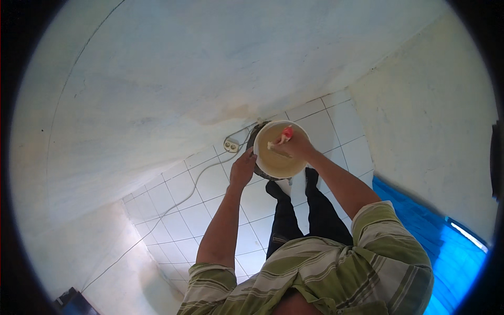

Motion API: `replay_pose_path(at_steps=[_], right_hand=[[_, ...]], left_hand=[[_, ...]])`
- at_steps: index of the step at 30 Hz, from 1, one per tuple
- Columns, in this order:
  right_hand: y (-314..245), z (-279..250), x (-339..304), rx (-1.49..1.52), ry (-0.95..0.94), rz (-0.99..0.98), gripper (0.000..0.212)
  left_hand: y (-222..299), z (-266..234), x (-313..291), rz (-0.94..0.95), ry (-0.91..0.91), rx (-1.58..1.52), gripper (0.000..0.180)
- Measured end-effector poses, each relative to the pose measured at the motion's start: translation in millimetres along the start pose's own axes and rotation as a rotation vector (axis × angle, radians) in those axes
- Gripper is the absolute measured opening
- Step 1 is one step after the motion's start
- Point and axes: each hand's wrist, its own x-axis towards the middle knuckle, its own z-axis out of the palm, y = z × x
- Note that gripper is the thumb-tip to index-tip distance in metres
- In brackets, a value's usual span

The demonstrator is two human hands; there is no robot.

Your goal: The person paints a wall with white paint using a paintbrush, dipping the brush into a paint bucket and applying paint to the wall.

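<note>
A round white tub [256, 153] stands in front of me against the wall, with a smooth tan surface [283, 167] inside it. My left hand [242, 167] is at the tub's left side, its fingers curled on the rim. Over the inside of the tub reaches my right hand [297, 146], fingers closed round a small red and white thing [286, 133]. Its kind is unclear, and the fingers hide part of it. A pale tip sticks out to the left of the hand. Something dark and round [251, 142] shows behind and below the tub, mostly hidden.
A white socket block [231, 145] lies on the tiled floor [252, 202] left of the tub. Its cable [197, 181] runs toward the lower left. The wall [210, 63] rises close behind the tub. Blue sheeting [409, 220] hangs at the right.
</note>
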Motion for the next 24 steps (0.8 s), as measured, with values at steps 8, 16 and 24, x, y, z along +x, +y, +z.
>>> replay_pose_path(at_steps=[8, 16, 24], right_hand=[[20.5, -56.5, -61.0, 1.221, 0.08, 0.242, 0.026], [63.5, -15.2, -62.5, 1.872, 0.003, 0.199, 0.042], [-14.1, -68.7, -110.2, 2.03, -0.379, -0.264, 0.043]], left_hand=[[7.9, -20.5, 4.3, -0.051, 0.078, -0.048, 0.057], [-4.1, -37.2, 17.9, -0.009, 0.15, -0.066, 0.053], [101.5, -65.8, -2.1, 0.132, 0.127, -0.248, 0.048]])
